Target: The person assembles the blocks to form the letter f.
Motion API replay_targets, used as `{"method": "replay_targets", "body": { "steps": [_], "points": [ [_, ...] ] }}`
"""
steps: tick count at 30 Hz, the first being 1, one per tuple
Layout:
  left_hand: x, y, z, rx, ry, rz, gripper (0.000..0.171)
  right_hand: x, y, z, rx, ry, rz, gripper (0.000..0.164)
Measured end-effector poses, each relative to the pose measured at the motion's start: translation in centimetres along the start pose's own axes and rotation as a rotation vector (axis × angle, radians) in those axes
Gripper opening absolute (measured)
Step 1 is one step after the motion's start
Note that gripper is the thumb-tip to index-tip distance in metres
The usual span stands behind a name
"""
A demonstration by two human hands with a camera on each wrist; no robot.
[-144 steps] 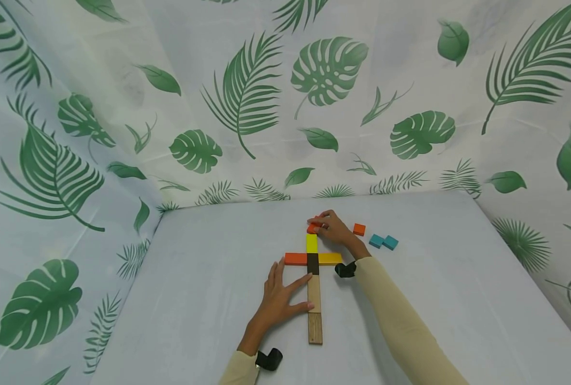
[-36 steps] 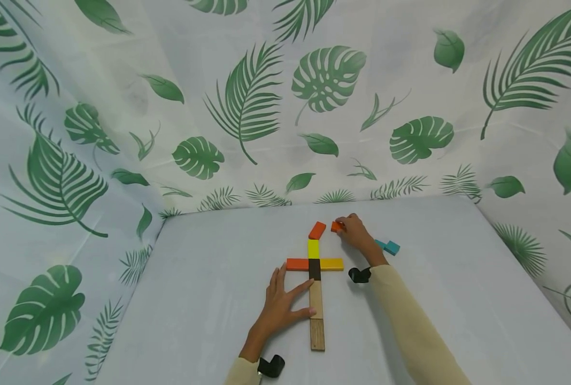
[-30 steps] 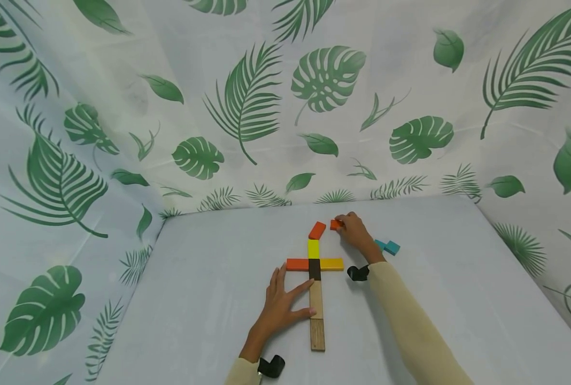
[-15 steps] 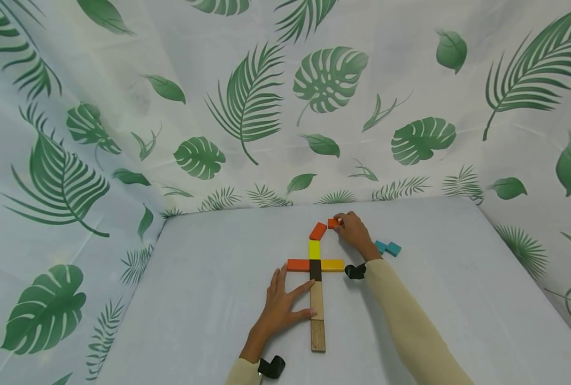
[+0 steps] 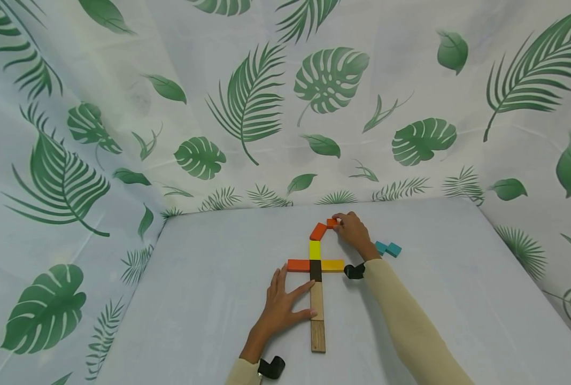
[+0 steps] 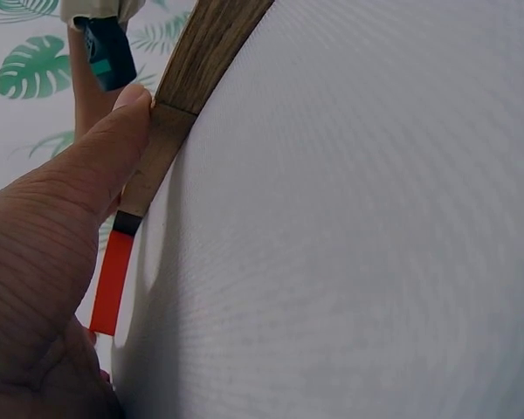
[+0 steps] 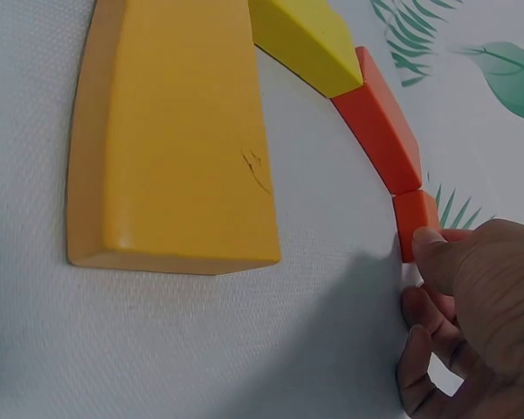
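My right hand (image 5: 354,231) pinches a small orange block (image 5: 331,223) between thumb and fingers; in the right wrist view its end meets the slanted orange block (image 7: 380,122). That slanted piece leads down to a yellow block (image 5: 314,249), then a black block (image 5: 316,271). A red block (image 5: 298,266) and an amber block (image 5: 332,266) stick out left and right of the black one. Below it lie a light wooden block (image 5: 317,299) and a brown wooden block (image 5: 318,337). My left hand (image 5: 278,305) is spread, thumb and index finger touching the light wooden block's sides.
Two teal blocks, one nearer (image 5: 380,247) and one farther right (image 5: 394,249), lie beside my right wrist. The white table (image 5: 203,289) ends at a leaf-patterned cloth wall (image 5: 261,182) at the back. The amber block (image 7: 183,148) looms large in the right wrist view.
My right hand left the slanted orange block and took the small orange block. It slid this left until it met the slanted block's upper end. The left hand stayed put.
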State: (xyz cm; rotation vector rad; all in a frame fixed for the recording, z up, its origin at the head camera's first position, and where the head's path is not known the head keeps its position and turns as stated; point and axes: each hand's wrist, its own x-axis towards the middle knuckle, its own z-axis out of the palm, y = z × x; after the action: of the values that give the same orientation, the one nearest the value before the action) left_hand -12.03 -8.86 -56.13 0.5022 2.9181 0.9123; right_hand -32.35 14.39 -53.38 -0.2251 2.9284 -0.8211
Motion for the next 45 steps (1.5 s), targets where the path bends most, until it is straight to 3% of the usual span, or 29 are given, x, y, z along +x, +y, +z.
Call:
{"method": "replay_targets", "body": {
  "steps": [45],
  "points": [
    [0.05, -0.08, 0.23, 0.008, 0.013, 0.004, 0.07, 0.2, 0.03, 0.52, -0.06, 0.015, 0.036, 0.037]
  ]
}}
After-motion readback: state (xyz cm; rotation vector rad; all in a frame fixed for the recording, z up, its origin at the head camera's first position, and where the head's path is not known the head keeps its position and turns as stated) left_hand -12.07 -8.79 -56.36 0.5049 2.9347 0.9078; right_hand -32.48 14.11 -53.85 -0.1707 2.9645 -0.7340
